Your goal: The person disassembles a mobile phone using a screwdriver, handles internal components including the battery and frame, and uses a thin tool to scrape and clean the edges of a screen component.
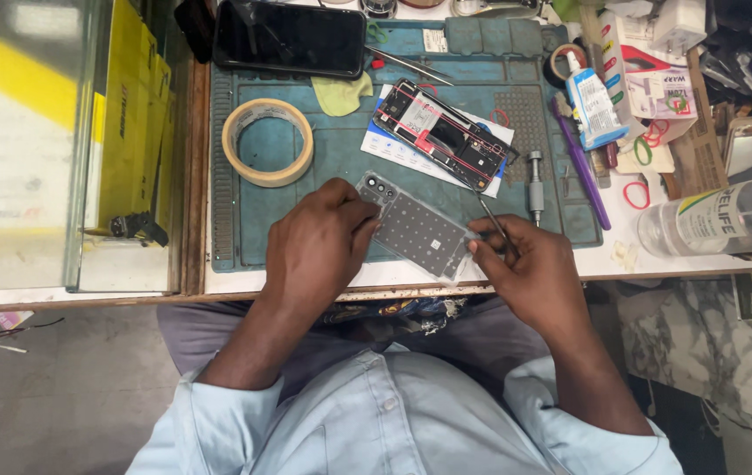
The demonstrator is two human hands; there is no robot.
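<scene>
1. Closest to the camera is your light blue shirt, sleeves pushed up, with both forearms reaching out over the table edge
2. Your left hand has its fingers curled and pressed down on the near left corner of the grey phone back panel, pinning it to the teal work mat
3. Your right hand is pinching a thin metal tool between thumb and fingertips, and it's also touching the panel's right end. The tip sits just past that edge, can't tell if it's actually under anything
4. The panel lies tilted at the front of the mat, camera cutout end toward the tape roll
5. The opened phone body sits just behind it on a white card, guts exposed. A slip of that tool toward it could scratch something, I'd guess
6. The panel hangs close to the table edge, so if your left hand eases off it might slide into your lap
7. The screwdriver stands just beside your right hand, easy to knock over
</scene>
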